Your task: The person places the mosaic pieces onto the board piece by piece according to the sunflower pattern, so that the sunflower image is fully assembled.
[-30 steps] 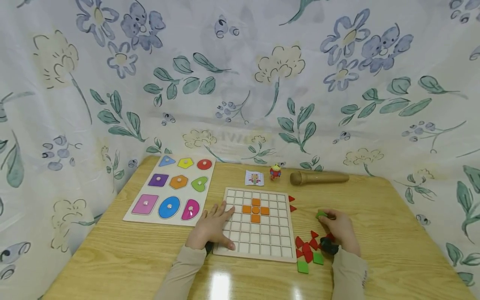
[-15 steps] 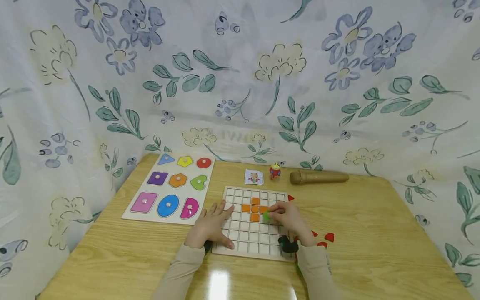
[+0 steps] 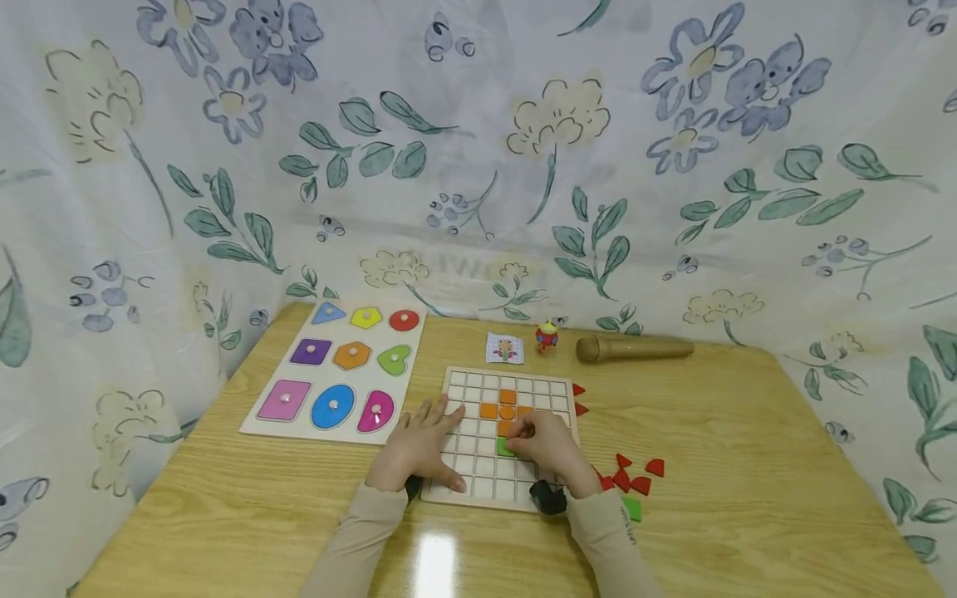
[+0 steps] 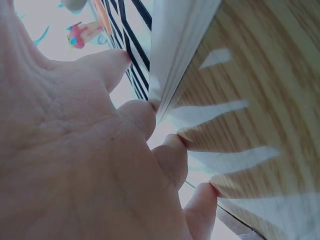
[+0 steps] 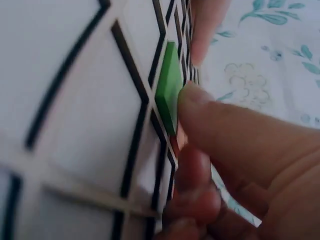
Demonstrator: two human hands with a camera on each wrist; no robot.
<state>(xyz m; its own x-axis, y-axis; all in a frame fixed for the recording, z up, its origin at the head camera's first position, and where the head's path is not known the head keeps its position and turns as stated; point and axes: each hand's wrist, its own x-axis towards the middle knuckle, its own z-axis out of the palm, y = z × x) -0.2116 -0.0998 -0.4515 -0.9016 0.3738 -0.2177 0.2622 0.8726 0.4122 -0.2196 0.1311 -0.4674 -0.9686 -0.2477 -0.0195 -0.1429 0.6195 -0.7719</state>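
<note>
When traced from the left, begins with puzzle, flat on table; carries nine knobbed shapes in three rows.

Left hand: overlaps left side of board; rests with fingers extended and spread, released, thumb toward near-left corner.

Board: lies flat, divided into square cells by thin lines.

Green tile: sits on board at the cell directly below orange cross. Cannot tell whether fully seated.

Card: lies beyond board, printed with coloured design over a grid.

Figure: stands just beside card, red and blue with yellow top.

Right hand: reaches over board; pinches green tile with thumb and curled fingers. Partly covers right end of orange cross. Wears black device at wrist.

Red triangles: lie just beside right edge of board, one beyond the other.

Red pieces: lie scattered near right sleeve.

Second green tile: lies just beside right sleeve, partly hidden.

Microphone: lies crosswise at rear of table, rounded head to left.

Curtain: hangs behind table, printed with flowers and leaves.
</note>
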